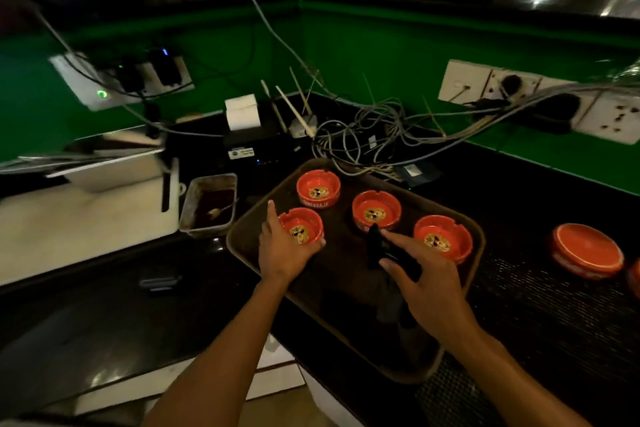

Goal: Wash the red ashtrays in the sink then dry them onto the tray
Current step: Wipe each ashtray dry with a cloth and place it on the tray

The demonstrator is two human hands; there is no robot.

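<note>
The person stands at a dark counter, and a brown tray [249, 236] lies in the middle of the frame with four red ashtrays on it, all upright. The left hand [282, 250] holds the nearest left ashtray [301, 229]: the fingers curl around its near rim and the thumb stands up along its left side. It sits on the tray, or almost; I cannot tell if it is already released.

The right hand [426, 279] is over the middle of the tray, its fingers loosely spread, and it pinches a dark cloth [375, 246] between thumb and forefinger. The cloth hangs just in front of the middle ashtray [376, 210].

At the right edge of the frame, off the tray, one more ashtray [587, 255] lies upside down on the mat, and a part of another shows beside it. I think this one is next to dry. It lies to the right of both hands and the right hand is clearly nearer, but that hand is busy with the cloth. The ashtray is round, so no direction of grasp matters.
</note>
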